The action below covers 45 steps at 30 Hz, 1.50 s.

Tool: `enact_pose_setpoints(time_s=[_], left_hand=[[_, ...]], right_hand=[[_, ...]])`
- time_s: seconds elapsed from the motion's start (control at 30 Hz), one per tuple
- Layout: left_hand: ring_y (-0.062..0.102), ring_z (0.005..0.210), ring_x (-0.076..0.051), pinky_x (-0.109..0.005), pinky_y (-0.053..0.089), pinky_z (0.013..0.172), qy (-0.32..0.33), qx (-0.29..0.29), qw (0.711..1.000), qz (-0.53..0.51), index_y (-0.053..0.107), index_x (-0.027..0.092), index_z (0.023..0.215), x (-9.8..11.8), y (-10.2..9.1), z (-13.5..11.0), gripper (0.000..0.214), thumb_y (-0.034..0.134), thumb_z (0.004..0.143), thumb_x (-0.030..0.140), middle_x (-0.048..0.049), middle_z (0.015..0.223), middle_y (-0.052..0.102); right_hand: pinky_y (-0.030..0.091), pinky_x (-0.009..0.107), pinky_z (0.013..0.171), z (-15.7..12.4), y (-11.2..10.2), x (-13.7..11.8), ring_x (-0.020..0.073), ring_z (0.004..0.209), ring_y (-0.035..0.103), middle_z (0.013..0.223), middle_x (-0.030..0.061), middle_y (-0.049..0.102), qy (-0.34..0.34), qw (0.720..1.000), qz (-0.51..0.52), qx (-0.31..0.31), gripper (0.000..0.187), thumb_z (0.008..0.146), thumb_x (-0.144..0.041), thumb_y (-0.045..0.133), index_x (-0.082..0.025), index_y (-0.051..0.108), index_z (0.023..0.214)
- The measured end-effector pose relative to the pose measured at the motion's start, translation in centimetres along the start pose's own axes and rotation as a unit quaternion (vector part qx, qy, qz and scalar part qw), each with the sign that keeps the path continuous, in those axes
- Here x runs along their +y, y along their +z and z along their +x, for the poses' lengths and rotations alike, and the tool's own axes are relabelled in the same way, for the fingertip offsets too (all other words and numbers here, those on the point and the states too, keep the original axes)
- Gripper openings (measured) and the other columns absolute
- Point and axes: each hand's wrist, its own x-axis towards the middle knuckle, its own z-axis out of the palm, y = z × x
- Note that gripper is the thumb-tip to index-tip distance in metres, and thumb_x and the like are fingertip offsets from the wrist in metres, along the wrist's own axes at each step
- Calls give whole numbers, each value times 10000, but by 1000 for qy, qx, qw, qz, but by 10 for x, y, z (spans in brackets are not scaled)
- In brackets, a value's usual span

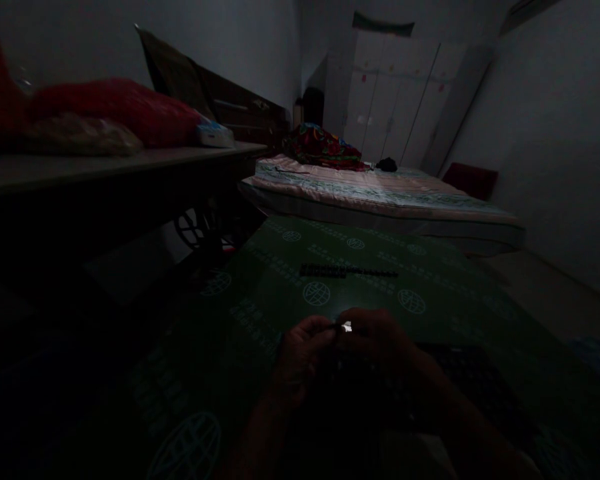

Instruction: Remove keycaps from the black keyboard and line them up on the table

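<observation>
My left hand pinches a small dark piece between thumb and fingertips; its kind is lost in the dim light. Close against it, my right hand is closed, fingers curled inward. A small bright white patch shows between the hands, and I cannot tell what it belongs to. Under and beside my right forearm lies a black keyboard, mostly in shadow and partly covered by the arm. Farther off on the green cloth, small black pieces that look like keycaps lie lined up in rows.
A green printed cloth covers the table. To the left stands a higher ledge with a red bag and a small box. Beyond the table are a bed and a white wardrobe. The room is very dark.
</observation>
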Motion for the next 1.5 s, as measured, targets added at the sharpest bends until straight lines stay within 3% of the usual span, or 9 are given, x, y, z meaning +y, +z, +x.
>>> enact_pose_setpoints(time_s=[0.13,0.3,0.4,0.57,0.9,1.5], left_hand=[[621,617,-117,-222,465,597,19,48,999,-1,563,143,808,4,0,2,267,714,594,193,-24,770,675],[632,660,-141,-231,472,611,55,75,996,-15,564,130,789,7,-8,4,233,696,616,213,-46,730,684],[635,677,-151,-238,474,620,53,78,995,-19,571,126,781,6,-11,5,219,693,622,213,-53,717,685],[635,675,-146,-234,471,628,40,94,995,-12,578,123,775,8,-11,3,186,679,640,205,-58,712,688],[633,641,-143,-235,462,622,0,77,997,-30,585,131,774,5,-10,2,190,681,638,222,-72,710,697],[618,626,-141,-235,442,619,-24,62,997,-25,582,132,742,4,-8,0,166,677,639,222,-66,686,685]], right_hand=[[343,178,437,24,-14,36,79,445,471,560,-27,568,65,997,-21,28,163,732,-269,553,-171,645,824],[352,189,430,62,-23,96,98,418,479,482,-21,548,169,979,-107,41,207,732,-259,525,-156,661,848],[381,197,508,78,-22,124,124,555,555,652,28,647,176,974,-134,47,192,680,-214,570,-165,681,828],[405,222,601,94,-16,151,176,722,600,822,48,678,193,966,-166,37,235,669,-218,570,-184,692,867],[409,218,619,109,-14,174,167,771,596,877,24,671,208,961,-180,15,269,694,-257,561,-218,674,935],[405,218,599,112,-13,172,170,749,595,829,7,663,202,961,-187,6,283,706,-277,537,-236,662,957]])
